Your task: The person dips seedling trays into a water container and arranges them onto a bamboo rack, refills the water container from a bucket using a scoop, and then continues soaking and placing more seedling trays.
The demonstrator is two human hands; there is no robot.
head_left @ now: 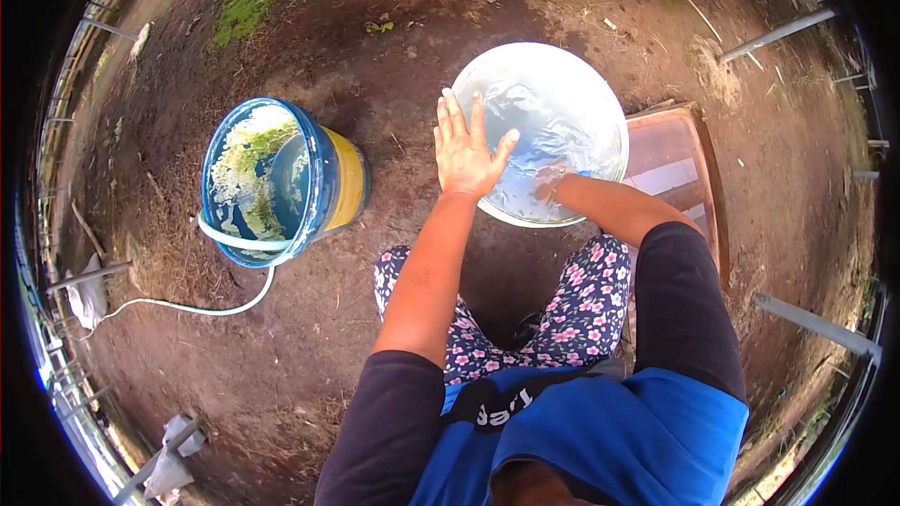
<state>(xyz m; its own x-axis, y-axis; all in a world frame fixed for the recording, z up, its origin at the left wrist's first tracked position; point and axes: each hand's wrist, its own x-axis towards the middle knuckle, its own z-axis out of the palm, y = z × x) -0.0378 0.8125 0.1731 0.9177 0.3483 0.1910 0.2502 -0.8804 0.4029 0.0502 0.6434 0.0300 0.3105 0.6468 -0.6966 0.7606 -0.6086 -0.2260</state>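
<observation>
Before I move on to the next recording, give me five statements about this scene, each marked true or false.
1. The right hand is in the water of the basin. True.
2. The left hand is inside the bucket. False: the left hand is at the basin's left edge.
3. A pale hose lies near the bucket. True.
4. The trousers are plain. False: the trousers have a floral print.
5. The bucket has a yellow band. True.

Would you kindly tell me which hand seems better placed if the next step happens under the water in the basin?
Probably the right hand: it is dipped in the water inside the basin, whereas the left hand is spread open at the basin's left rim, out of the water.
</observation>
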